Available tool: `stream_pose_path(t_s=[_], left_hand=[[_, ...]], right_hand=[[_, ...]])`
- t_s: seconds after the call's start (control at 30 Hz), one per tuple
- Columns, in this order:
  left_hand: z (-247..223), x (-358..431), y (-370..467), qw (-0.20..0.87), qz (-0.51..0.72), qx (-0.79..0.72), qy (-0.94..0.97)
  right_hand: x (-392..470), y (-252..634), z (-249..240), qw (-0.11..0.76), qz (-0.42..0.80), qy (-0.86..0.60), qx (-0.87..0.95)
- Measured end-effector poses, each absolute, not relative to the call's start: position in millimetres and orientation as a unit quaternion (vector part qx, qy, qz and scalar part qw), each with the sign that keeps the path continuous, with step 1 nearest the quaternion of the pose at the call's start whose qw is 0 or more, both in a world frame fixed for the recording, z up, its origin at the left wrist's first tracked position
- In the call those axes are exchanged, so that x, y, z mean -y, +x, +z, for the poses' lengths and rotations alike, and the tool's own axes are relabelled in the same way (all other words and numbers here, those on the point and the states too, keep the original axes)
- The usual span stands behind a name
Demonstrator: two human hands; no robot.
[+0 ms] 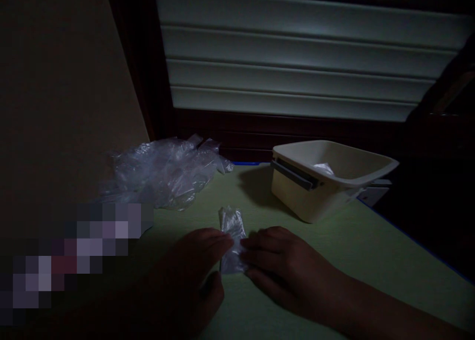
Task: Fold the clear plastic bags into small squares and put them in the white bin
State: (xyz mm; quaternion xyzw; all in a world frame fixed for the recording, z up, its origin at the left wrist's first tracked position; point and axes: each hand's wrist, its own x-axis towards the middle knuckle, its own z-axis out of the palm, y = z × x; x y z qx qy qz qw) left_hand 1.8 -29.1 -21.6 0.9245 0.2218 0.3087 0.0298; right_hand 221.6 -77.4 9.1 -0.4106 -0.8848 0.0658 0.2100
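A narrow folded clear plastic bag (233,223) lies flat on the pale green tabletop (208,221) in front of me. From the left, my left hand (200,261) rests its fingertips on the bag's edge, the fingers stretched out and the thumb apart below. The fingers of my right hand (284,263) lie spread along the bag's right edge, touching it. Neither hand is closed around the bag. Dim light leaves the left palm and forearm dark.
Loose, crumpled clear plastic bags (159,171) are heaped at the back left. A cream plastic bin (293,194) with a grey handle stands at the back right, a piece of clear plastic (324,169) inside it. A slatted panel (289,68) rises behind the table. The lower left is pixelated.
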Motion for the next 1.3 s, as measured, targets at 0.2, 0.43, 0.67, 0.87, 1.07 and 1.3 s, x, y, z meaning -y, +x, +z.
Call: stream_pose_path(t_s=[0.2,0.43,0.67,0.87,1.07,1.3], left_hand=[[-17,31,1,0.023,0.299,-0.199,0.933],[-22,29,4,0.027,0.314,-0.2,0.927],[-24,27,3,0.056,0.318,-0.199,0.925],[-25,20,7,0.062,0.337,-0.201,0.918],[-23,9,8,0.092,0.305,-0.228,0.92],[-23,8,7,0.185,0.308,-0.248,0.9]], right_hand=[[74,220,4,0.237,0.06,-0.416,0.876],[77,220,8,0.23,0.055,-0.407,0.882],[74,218,0,0.285,0.071,-0.4,0.868],[76,219,5,0.331,0.148,-0.423,0.83],[76,221,5,0.305,0.184,-0.415,0.837],[75,217,5,0.282,0.183,-0.453,0.826]])
